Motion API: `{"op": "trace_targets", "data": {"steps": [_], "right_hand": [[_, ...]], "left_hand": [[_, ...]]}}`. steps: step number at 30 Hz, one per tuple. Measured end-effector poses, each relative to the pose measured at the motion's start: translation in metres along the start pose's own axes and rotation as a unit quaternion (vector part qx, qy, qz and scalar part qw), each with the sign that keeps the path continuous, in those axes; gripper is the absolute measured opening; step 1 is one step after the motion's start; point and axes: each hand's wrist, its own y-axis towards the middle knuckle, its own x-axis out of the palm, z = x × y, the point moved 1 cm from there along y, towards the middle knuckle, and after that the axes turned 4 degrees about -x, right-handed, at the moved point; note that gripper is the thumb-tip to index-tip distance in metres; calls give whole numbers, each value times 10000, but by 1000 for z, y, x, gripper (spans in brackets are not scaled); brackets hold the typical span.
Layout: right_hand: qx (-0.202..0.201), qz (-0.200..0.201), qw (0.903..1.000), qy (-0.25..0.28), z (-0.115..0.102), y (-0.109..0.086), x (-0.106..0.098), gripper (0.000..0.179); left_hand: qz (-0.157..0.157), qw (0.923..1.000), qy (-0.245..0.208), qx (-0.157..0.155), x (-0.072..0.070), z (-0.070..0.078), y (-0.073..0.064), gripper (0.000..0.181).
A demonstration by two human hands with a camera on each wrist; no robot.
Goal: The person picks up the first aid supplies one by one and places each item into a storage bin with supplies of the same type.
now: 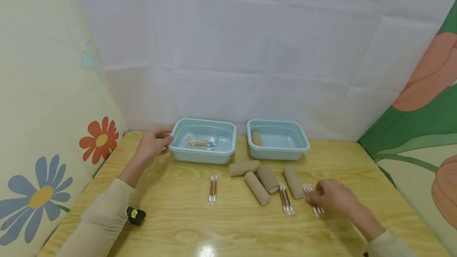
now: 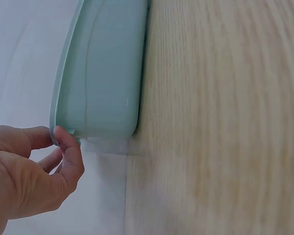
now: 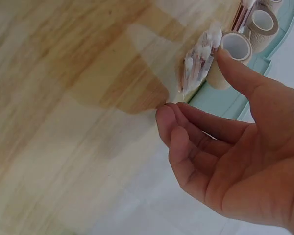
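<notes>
By tubes point(image 1: 293, 182), clear-wrapped brown swabs point(image 1: 317, 210); right grip point(image 1: 333, 196) seemingly apart, left grip point(image 1: 152, 144) clamped on tub point(image 1: 200, 156)

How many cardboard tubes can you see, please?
5: one cardboard tube inside the right bin, at its left end, and four more tubes grouped on the table, nearer the camera. Others may be hidden.

Wood-grain table point(image 1: 175, 227), creased white backdrop point(image 1: 221, 50), flower-printed panel point(image 1: 43, 102) at left, leafy panel point(image 1: 425, 118) at right
</notes>
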Motion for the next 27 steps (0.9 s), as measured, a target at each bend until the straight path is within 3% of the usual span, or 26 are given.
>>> {"op": "trace_targets", "data": {"steps": [6, 14, 24, 27], "right_hand": [[135, -54, 9998, 95, 2, -3, 3, 44], [49, -36, 9997, 242, 2, 0, 4, 42], [-189, 77, 9971, 732, 7, 0, 9, 32], [-445, 170, 9942, 969, 9, -2, 10, 24]], "left_hand": [[-66, 9999, -86, -98, 0, 4, -2, 46], [-144, 9997, -174, -83, -1, 0, 0, 47], [-225, 9995, -155, -171, -3, -2, 1, 47], [-251, 9995, -124, -171, -3, -2, 1, 48]]}}
